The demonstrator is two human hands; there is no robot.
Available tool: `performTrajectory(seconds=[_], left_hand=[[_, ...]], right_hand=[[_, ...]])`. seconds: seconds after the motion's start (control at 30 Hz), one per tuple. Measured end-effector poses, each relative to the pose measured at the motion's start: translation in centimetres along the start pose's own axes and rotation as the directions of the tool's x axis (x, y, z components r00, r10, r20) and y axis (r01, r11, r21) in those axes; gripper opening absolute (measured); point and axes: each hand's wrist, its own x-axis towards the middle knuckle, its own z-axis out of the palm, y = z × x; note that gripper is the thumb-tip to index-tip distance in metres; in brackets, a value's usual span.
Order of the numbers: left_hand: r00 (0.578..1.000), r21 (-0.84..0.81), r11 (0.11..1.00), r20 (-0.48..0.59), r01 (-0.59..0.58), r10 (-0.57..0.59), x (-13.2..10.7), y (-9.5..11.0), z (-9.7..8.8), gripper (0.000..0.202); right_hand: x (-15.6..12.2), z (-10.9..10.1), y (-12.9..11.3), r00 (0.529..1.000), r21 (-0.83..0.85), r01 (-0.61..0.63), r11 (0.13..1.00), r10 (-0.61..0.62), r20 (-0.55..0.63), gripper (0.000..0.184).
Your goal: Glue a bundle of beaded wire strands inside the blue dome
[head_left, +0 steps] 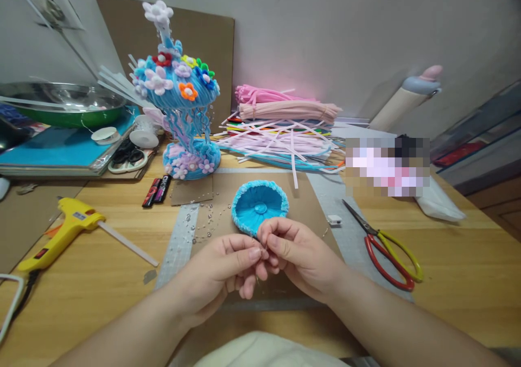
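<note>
My left hand [234,261] and my right hand [299,250] meet over the cardboard sheet, thumbs and fingertips pinched close together. Between them runs a fine thread-like strand [266,243], mostly hidden by the fingers; its material is too small to tell. Just beyond the fingertips lies a blue fuzzy bowl-shaped piece [260,200], its hollow side facing me and a round blue disc at its centre. To the left of it, a string of small clear beads [199,220] trails over the cardboard.
A yellow glue gun [63,231] lies left, red-and-yellow-handled scissors [386,253] right. Behind stands a flower-covered blue pipe-cleaner jellyfish [177,90] beside bundles of pipe cleaners [280,139]. Black-and-white scissors [128,158] and ribbon spools [143,132] sit at the left back.
</note>
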Motion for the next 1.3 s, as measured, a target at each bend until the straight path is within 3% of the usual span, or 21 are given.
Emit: performTrajectory(seconds=[0.13,0.37,0.5,0.63,0.73,0.83,0.9,0.97,1.07,1.17,1.3], left_hand=[[1.000,0.026,1.000,0.003,0.013,-0.013,0.0,-0.1,-0.2,0.023],[0.997,0.244,0.970,-0.073,0.001,0.017,-0.2,0.1,-0.3,0.036],[0.997,0.324,0.946,-0.072,0.034,-0.012,-0.4,0.4,-0.1,0.037],[0.995,0.376,0.924,0.038,0.068,-0.088,-0.8,0.8,-0.6,0.031],[0.988,0.355,0.930,0.083,0.091,-0.129,-1.0,0.9,-0.9,0.027],[0.998,0.334,0.942,0.041,0.034,-0.051,-0.9,0.8,-0.7,0.026],[0.996,0.380,0.923,-0.043,-0.061,0.083,-0.8,0.7,-0.2,0.025],[0.949,0.521,0.835,-0.134,-0.178,0.286,-0.7,0.5,0.3,0.019],[0.818,0.805,0.531,-0.105,-0.264,0.565,-1.0,0.0,0.5,0.011],[0.746,0.916,0.286,0.023,-0.282,0.665,-1.2,-0.4,0.0,0.006],[0.676,0.921,0.183,0.107,-0.343,0.729,-1.3,-0.8,-0.5,0.024]], right_hand=[[0.0,0.1,0.1,1.000,0.010,0.030,0.999,-0.030,0.001,0.023],[0.0,-0.1,0.4,0.996,-0.106,0.086,0.991,-0.086,-0.001,0.022],[0.0,-0.1,0.2,1.000,-0.107,0.009,0.994,-0.010,-0.012,0.026],[0.0,-0.3,-0.3,0.985,-0.100,-0.114,0.988,0.126,0.118,0.027],[0.0,-0.4,-0.4,0.978,-0.073,-0.123,0.990,0.134,0.163,0.023],[-0.1,-0.2,-0.2,0.996,-0.055,-0.051,0.997,0.055,0.076,0.020],[-0.2,0.0,0.0,1.000,-0.069,0.024,0.997,-0.025,-0.016,0.017],[-0.2,0.2,0.1,0.991,-0.101,0.090,0.991,-0.099,-0.089,0.015],[-0.2,0.3,0.2,0.981,-0.111,0.133,0.985,-0.147,-0.130,0.015],[-0.2,0.3,0.0,0.982,-0.049,0.122,0.991,-0.128,-0.137,0.017],[-0.2,0.5,-0.1,0.988,0.081,0.069,0.994,-0.057,-0.141,0.021]])
